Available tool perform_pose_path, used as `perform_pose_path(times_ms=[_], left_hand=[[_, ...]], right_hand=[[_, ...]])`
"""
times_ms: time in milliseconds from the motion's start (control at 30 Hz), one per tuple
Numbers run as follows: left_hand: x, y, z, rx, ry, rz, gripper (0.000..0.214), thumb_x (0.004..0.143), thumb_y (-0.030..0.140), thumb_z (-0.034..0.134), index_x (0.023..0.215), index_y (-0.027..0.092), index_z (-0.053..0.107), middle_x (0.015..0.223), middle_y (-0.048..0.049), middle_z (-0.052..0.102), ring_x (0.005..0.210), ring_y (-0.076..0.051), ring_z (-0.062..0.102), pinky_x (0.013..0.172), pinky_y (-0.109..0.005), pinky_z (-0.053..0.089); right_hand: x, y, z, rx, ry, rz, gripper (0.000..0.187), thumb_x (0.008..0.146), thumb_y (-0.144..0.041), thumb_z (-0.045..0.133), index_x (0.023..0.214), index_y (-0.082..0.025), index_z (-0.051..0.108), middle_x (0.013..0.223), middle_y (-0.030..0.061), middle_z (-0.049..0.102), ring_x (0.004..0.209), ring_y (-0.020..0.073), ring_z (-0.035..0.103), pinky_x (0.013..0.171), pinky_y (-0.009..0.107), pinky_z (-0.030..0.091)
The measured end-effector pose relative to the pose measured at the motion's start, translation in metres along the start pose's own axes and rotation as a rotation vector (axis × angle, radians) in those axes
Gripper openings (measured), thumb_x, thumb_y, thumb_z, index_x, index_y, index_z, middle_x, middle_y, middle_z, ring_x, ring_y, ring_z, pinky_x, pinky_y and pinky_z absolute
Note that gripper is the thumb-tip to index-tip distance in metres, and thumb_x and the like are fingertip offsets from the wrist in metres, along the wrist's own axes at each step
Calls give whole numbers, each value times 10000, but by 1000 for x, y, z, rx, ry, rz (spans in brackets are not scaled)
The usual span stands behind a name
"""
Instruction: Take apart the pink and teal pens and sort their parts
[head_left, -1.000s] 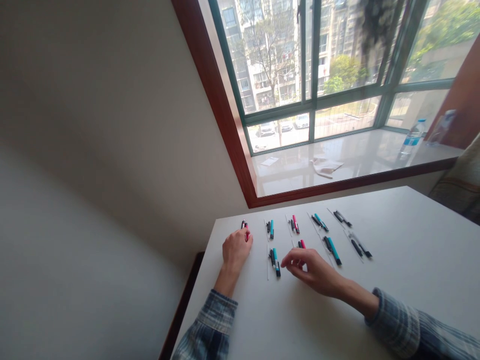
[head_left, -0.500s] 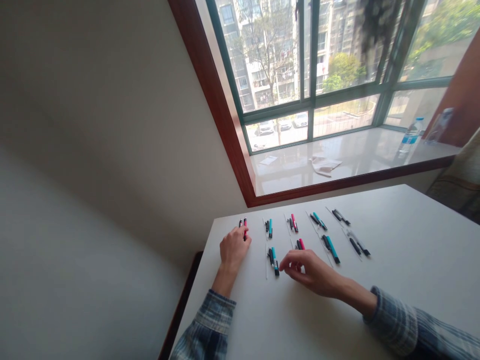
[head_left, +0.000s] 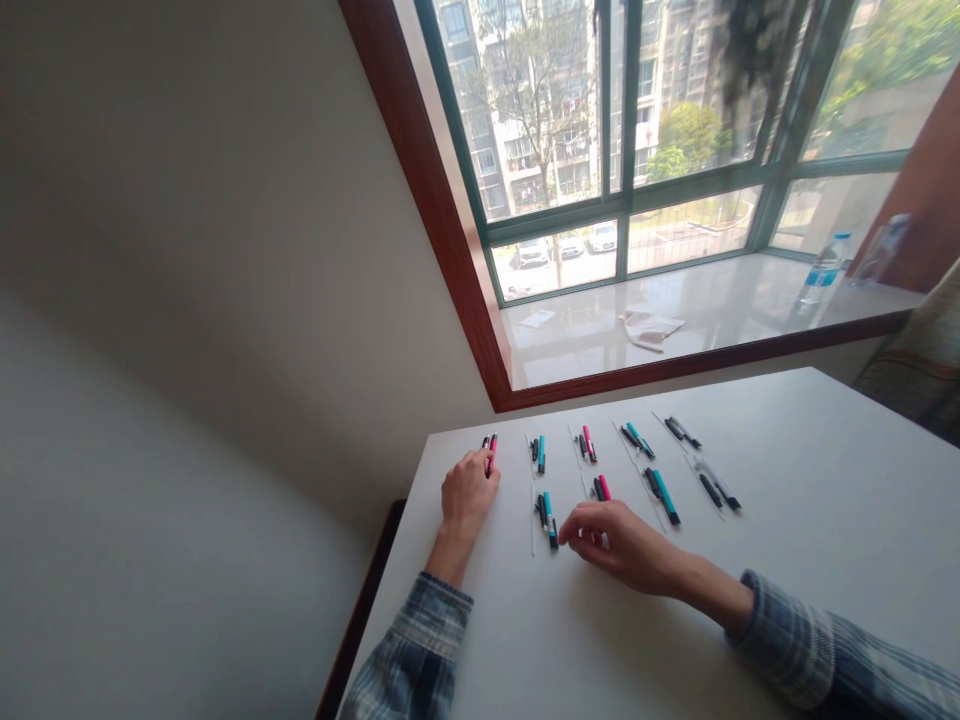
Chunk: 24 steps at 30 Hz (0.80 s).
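Observation:
Small clear packets, each with a pair of pens, lie in two rows on a white table point(head_left: 787, 520). My left hand point(head_left: 466, 492) rests at the far left of the rows, its fingertips on a packet with a pink and a black pen point(head_left: 490, 448). My right hand point(head_left: 626, 545) lies curled over the lower end of a packet with a pink pen point(head_left: 601, 487), fingers bent and close together. Just left of that hand is a teal and black pen packet point(head_left: 547, 512). Whether either hand grips its packet does not show.
More pen packets point(head_left: 660, 490) lie to the right, the last ones black point(head_left: 716, 490). Behind the table is a windowsill point(head_left: 720, 300) with a cloth point(head_left: 649, 328), a paper scrap and a water bottle point(head_left: 823, 268). The table's left edge drops beside the wall.
My left hand has slid a little farther from me along the pink and black pen packet, which shifted slightly. My right hand has stayed on the pink pen packet.

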<state>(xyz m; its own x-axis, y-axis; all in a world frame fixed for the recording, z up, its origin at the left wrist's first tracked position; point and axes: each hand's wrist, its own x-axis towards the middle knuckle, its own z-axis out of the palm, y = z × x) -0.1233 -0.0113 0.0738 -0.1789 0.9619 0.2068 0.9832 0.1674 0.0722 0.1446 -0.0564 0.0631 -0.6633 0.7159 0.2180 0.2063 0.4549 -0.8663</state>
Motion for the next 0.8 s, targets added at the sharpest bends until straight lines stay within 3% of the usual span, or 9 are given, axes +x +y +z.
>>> perform_pose_path(times_ms=[300, 467, 800], left_hand=[[1, -3, 3, -31, 57, -12, 372, 961, 343, 561, 1315, 244, 618, 1173, -94, 668, 1009, -247, 666, 847, -316, 495], [3, -5, 7, -79, 41, -20, 366, 1007, 344, 489, 1341, 238, 596, 1209, -97, 668, 991, -235, 682, 843, -311, 498], [6, -10, 14, -111, 46, -8, 341, 988, 265, 502, 1307, 251, 621, 1191, -86, 668, 1010, -225, 684, 881, -300, 507]], right_hand=[[0, -2, -2, -15, -5, -3, 217, 931, -168, 578, 979, -206, 786, 868, 52, 751, 704, 161, 639, 669, 264, 503], [-1, -1, -2, -10, -19, -7, 220, 938, -166, 574, 994, -208, 782, 886, 55, 752, 721, 166, 649, 678, 268, 508], [-1, 3, -1, -23, -24, -9, 220, 937, -162, 574, 995, -211, 781, 870, 48, 744, 712, 163, 638, 669, 264, 497]])
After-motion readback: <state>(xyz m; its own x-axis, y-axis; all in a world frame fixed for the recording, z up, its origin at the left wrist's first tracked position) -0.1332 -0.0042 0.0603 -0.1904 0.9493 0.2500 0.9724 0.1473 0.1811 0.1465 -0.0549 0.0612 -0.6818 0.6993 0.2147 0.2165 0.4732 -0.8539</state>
